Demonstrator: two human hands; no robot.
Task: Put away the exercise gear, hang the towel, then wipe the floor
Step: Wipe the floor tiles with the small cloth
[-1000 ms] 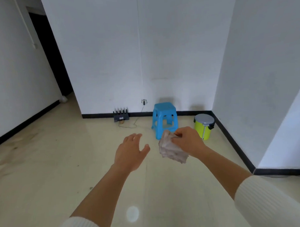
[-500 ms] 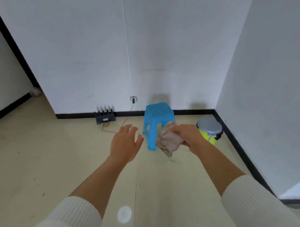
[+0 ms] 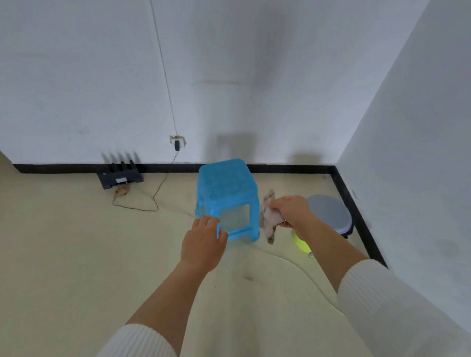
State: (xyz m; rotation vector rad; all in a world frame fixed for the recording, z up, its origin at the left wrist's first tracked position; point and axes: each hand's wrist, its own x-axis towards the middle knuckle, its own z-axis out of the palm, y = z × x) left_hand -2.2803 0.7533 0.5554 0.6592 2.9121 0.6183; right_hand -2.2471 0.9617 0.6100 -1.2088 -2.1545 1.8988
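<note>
A: What is the right hand (image 3: 291,211) carrying?

B: A crumpled grey cloth (image 3: 269,219), bunched in a closed fist. It sits at about three o'clock of the blue stool (image 3: 227,197), just beside it, with a loose tail hanging below the knuckles.

A: How will it handle?

B: Soft and light, I'd judge. It sags wherever it isn't pinched, so nothing stiff or breakable there. For wiping the floor (image 3: 71,250) it looks better flattened under the palm than balled up; the dangling end is the obvious place to take it and shake it open.

A: And the left hand (image 3: 203,242)?

B: Empty, fingers loosely spread, palm down, reaching toward the stool's near edge at about seven o'clock of the seat. The fingertips overlap a leg; I can't tell whether they touch.

A: The arms?

B: Both stretched forward and down, white sleeves pushed back. The grey-lidded bin (image 3: 330,213) stands behind the right wrist, near the corner.
</note>
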